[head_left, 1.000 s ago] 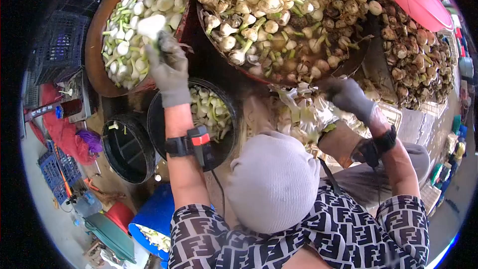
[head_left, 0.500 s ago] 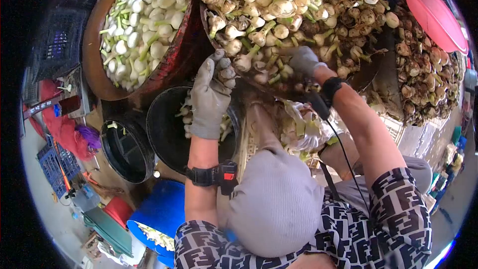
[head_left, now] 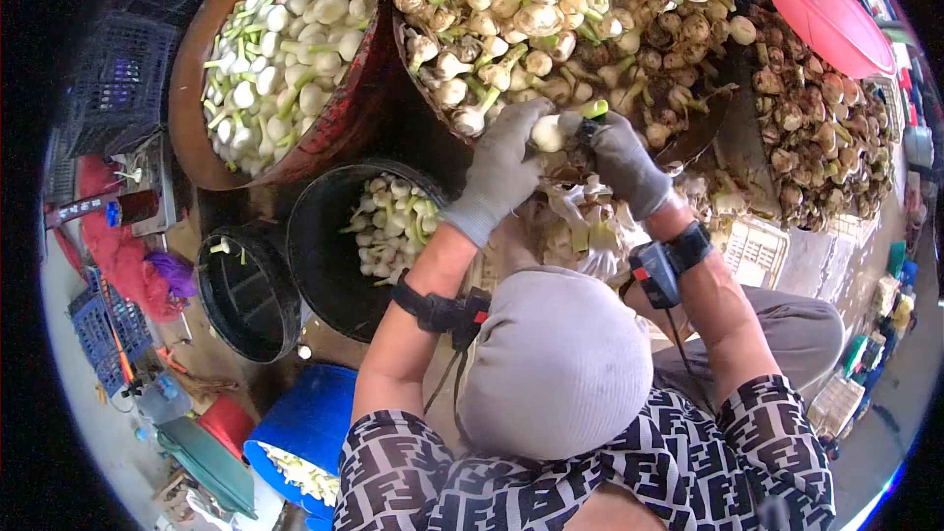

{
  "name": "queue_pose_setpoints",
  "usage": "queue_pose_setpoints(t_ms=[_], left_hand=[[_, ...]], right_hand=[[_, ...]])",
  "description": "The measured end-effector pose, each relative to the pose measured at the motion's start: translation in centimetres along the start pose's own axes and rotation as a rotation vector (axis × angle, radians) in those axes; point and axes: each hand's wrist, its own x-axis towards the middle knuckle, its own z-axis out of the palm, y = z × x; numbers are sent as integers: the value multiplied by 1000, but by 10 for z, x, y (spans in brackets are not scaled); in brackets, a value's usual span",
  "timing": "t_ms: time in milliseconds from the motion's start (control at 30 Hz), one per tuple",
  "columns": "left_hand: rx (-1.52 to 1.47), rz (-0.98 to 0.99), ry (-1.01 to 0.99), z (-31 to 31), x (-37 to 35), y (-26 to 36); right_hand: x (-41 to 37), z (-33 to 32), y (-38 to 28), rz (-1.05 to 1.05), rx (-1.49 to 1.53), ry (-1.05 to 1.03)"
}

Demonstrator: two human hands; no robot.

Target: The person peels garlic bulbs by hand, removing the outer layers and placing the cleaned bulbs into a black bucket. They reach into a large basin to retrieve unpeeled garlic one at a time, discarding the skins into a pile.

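Observation:
My left hand (head_left: 504, 169), in a grey glove, is closed round a pale garlic bulb (head_left: 548, 134). The bulb's short green stalk (head_left: 593, 109) points to the right. My right hand (head_left: 626, 163), also gloved, has its fingers closed at the stalk end of the same bulb. Something dark shows at its fingertips, too small to name. Both hands are close together over the near rim of a wide basin (head_left: 723, 128) heaped with soil-stained garlic bulbs (head_left: 541, 20). Loose peeled skins (head_left: 595, 221) lie just below the hands.
A rusty red drum (head_left: 187, 128) of clean white garlic stands at upper left. Below it are a black tub (head_left: 315, 265) with bulbs and a smaller black bucket (head_left: 221, 305). More brown bulbs (head_left: 826, 138) lie on the right, near a pink basin (head_left: 831, 20). A blue barrel (head_left: 320, 398) stands lower left.
My right hand has come back from among the bulbs in the basin toward my left hand. My left hand has moved right from above the black tub. Both now meet at one garlic bulb.

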Motion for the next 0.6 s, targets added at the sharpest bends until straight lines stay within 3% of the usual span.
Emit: queue_pose_setpoints(t_ms=[233,300,400,500,600], left_hand=[[-81,-2,64,-1,-11,-8],[-104,-74,55,-1,-13,-8],[-723,-359,-86,-8,-10,-9],[-1080,-494,-17,0,-13,-17],[-419,-399,-11,-2,-12,-7]], right_hand=[[1,9,13,23,72,63],[1,4,10,-61,-110,39],[4,3,13,-79,-185,50],[5,3,13,-120,-312,48],[6,3,17,-232,-459,20]])
